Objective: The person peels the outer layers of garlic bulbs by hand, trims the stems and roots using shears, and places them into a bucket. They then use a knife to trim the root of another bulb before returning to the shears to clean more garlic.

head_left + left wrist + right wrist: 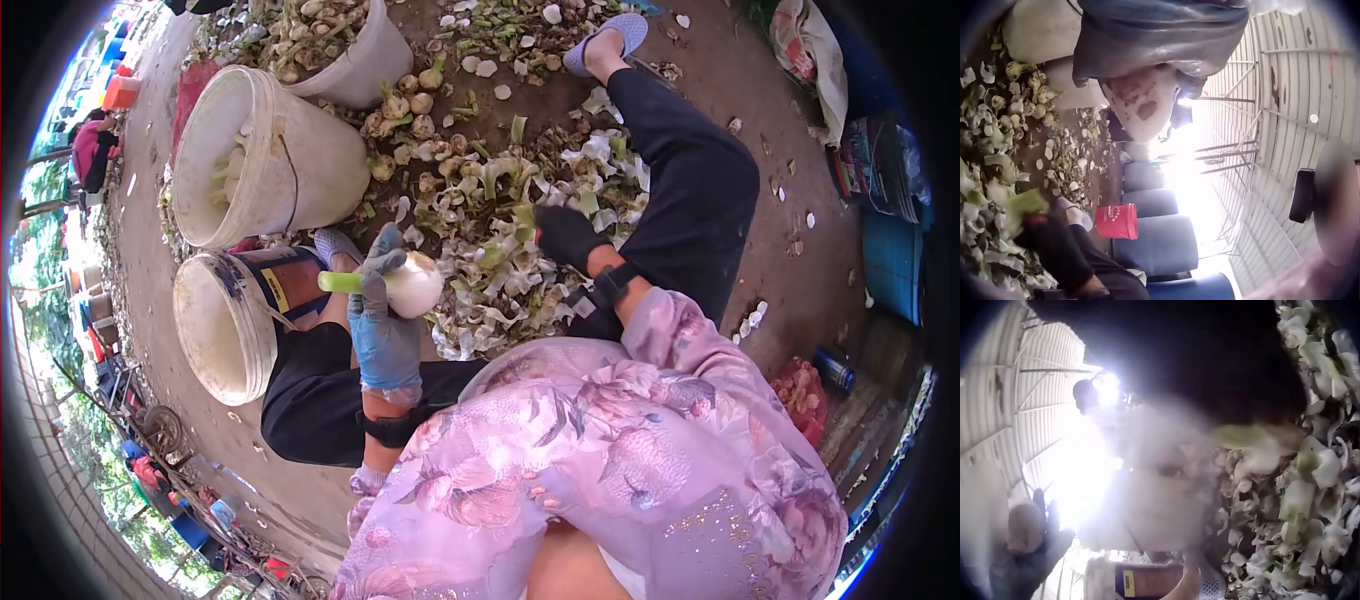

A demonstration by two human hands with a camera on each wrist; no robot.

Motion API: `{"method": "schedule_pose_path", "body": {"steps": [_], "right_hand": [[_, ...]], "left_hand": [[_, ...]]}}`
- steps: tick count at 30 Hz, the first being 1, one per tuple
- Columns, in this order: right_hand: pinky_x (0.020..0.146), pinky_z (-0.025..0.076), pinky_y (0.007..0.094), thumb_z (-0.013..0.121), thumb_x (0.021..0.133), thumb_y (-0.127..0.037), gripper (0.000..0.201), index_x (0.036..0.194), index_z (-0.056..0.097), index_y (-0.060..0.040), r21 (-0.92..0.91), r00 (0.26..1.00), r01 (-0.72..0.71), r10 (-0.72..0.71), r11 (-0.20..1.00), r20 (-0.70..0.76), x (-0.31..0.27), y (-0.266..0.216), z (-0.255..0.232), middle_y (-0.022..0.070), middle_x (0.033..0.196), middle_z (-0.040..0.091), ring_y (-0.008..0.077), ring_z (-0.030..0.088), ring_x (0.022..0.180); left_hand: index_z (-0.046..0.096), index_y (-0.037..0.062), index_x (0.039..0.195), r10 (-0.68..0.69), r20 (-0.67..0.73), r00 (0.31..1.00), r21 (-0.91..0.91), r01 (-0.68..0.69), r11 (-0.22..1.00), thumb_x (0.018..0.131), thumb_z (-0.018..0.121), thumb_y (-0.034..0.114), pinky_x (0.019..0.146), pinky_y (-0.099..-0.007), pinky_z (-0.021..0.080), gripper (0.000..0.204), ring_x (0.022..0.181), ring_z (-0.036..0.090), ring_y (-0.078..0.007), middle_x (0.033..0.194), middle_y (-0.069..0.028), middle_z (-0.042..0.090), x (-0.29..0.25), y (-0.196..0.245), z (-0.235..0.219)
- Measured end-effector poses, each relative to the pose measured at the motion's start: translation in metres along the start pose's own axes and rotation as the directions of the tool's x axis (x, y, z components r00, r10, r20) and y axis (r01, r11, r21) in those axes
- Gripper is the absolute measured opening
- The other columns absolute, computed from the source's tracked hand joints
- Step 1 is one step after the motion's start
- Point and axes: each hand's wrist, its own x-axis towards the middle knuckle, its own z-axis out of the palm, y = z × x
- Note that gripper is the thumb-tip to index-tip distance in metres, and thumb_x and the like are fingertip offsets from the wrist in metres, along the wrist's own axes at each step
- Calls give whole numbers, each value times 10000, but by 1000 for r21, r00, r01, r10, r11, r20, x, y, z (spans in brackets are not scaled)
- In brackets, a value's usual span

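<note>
My left hand (375,325), in a blue-grey glove, grips a white garlic bulb (416,287) whose short green stalk sticks out to the left. The bulb's stained root end (1146,109) shows below the glove in the left wrist view. My right hand (570,238), in a black glove, is over the heap of peelings (490,290) between the legs. At its fingertips it pinches a strip of green-white peel (1027,203), blurred in the left wrist view. In the right wrist view the dark glove hides most of the fingers.
To the left stand a white bucket (320,165) with pale bulbs inside and a paint bucket (225,330) lower down. Behind them is a tub (365,60) heaped with unpeeled bulbs. A red bucket (1116,221) and blue barrels (1157,240) show in the left wrist view.
</note>
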Motion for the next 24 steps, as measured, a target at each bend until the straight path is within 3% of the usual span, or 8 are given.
{"method": "schedule_pose_path", "body": {"steps": [3, 6, 8, 14, 18, 20, 23, 24], "right_hand": [[647, 458, 362, 573, 782, -280, 263, 904, 559, -47, 374, 880, 442, -315, 815, -355, -10, -34, 5, 134, 740, 598, 298, 589, 693], [613, 445, 386, 569, 797, -363, 323, 841, 544, -44, 676, 913, 363, -391, 641, -120, -32, -95, -47, 159, 708, 576, 333, 571, 676], [621, 447, 414, 586, 742, -274, 249, 809, 571, -35, 236, 885, 462, -461, 855, -63, -40, -114, -57, 189, 746, 593, 347, 583, 699], [577, 434, 417, 554, 747, -250, 203, 731, 564, -47, 391, 826, 543, -558, 744, -85, -27, -95, -23, 178, 685, 574, 345, 573, 638], [637, 467, 383, 573, 717, -305, 276, 869, 622, -80, -115, 902, 337, -285, 934, 325, -1, -46, 19, 144, 778, 616, 306, 603, 723], [679, 475, 374, 579, 714, -327, 336, 949, 624, -90, -304, 863, 326, -150, 895, 483, -8, -39, 27, 138, 813, 625, 297, 610, 769], [673, 488, 358, 625, 687, -343, 425, 1000, 602, -57, 311, 901, 245, -334, 918, 276, -8, -53, 28, 149, 936, 619, 250, 626, 734], [659, 486, 342, 633, 685, -280, 370, 970, 602, -46, 662, 890, 165, -399, 731, 220, -3, -70, 27, 123, 898, 622, 209, 612, 707]], "left_hand": [[537, 20, 1075, -53, 9, 999, 103, 52, 993, 885, 472, 335, 967, -365, 348, 374, 1153, 417, -223, 1228, -124, 459, -3, 0, -9], [504, 14, 1118, -49, 42, 998, 268, 36, 963, 888, 466, 342, 953, -341, 357, 403, 1119, 443, -217, 1209, -117, 472, -7, -7, -11], [508, 15, 1108, -28, 101, 994, 512, -28, 859, 887, 491, 283, 937, -324, 365, 347, 1084, 470, -212, 1182, -116, 486, -13, -10, -5], [558, 9, 981, -69, 66, 995, 441, 33, 897, 813, 600, 111, 885, -331, 414, 202, 991, 532, -216, 1084, -136, 554, -17, -12, -24], [573, 1, 958, -90, 1, 996, 123, 89, 988, 856, 542, 222, 905, -370, 402, 246, 998, 523, -240, 1071, -131, 563, -8, -11, -18], [520, 12, 1082, -188, -87, 978, -307, 153, 939, 897, 462, 249, 960, -401, 350, 307, 1101, 467, -262, 1194, -153, 496, -4, -11, -21], [394, 22, 1234, -301, -126, 945, -492, 204, 846, 919, 382, 312, 1014, -425, 281, 428, 1213, 367, -274, 1303, -142, 400, -3, -10, -37], [365, 23, 1260, -345, -152, 926, -576, 200, 792, 919, 369, 336, 1020, -433, 271, 463, 1229, 350, -276, 1314, -139, 390, -1, -9, -38]]}}
